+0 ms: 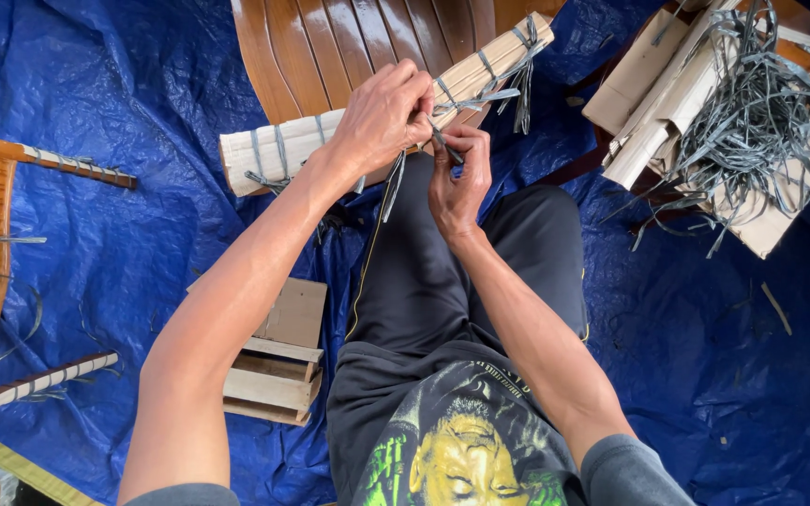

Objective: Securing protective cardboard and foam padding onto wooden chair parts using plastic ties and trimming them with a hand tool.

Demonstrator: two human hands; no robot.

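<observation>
Gripping the bundle (367, 126) from above, your left hand (382, 117) has its fingers curled tight over the pale wooden slats near their middle. Bundle lies slantwise across your lap and the edge of the brown slatted panel (330, 42), one end low at left, the other raised toward upper right. Grey straps ring it at several spots.

Your right hand (457, 178) sits just under the left, fingertips pinched shut on a grey strap (442, 142) where it meets the bundle. Loose strap ends hang down beside it over your dark trousers.

Blue tarp (142, 234) covers the floor all round. Heap of loose grey strips (752, 122) on stacked pale boards at upper right, well apart from your hands. Small wooden crate (278, 365) by your left knee. Strapped brown rods (67, 161) at far left.
</observation>
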